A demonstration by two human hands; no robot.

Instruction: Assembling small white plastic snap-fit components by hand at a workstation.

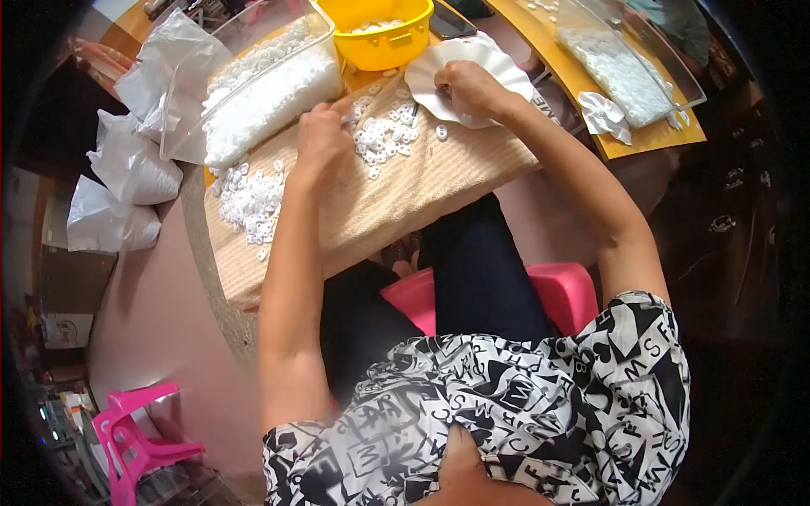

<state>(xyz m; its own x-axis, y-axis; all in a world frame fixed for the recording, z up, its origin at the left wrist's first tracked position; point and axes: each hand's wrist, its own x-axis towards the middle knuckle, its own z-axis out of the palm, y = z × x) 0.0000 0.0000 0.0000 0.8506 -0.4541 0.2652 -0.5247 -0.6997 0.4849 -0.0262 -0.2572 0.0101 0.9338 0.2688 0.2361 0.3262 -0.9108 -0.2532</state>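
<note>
My left hand (324, 142) rests on the cloth-covered board at the edge of a middle pile of small white pieces with holes (386, 137). Its fingers are bent together, and whatever they hold is hidden. Over a white plate with a wavy rim (426, 78), my right hand (472, 90) is closed with its fingertips down; I cannot make out what is in them. A dark thin tool (415, 109) lies between pile and plate. One loose white piece (441, 132) sits just below the plate. Another pile of white pieces (253, 201) spreads left of my left forearm.
The striped board (371, 211) lies above my lap. Beyond it stand a clear bin of white pieces (270, 101), a yellow tub (384, 46) and a phone (451, 24). White plastic bags (126, 169) are at left. Another clear bin (616, 80) stands on the right table.
</note>
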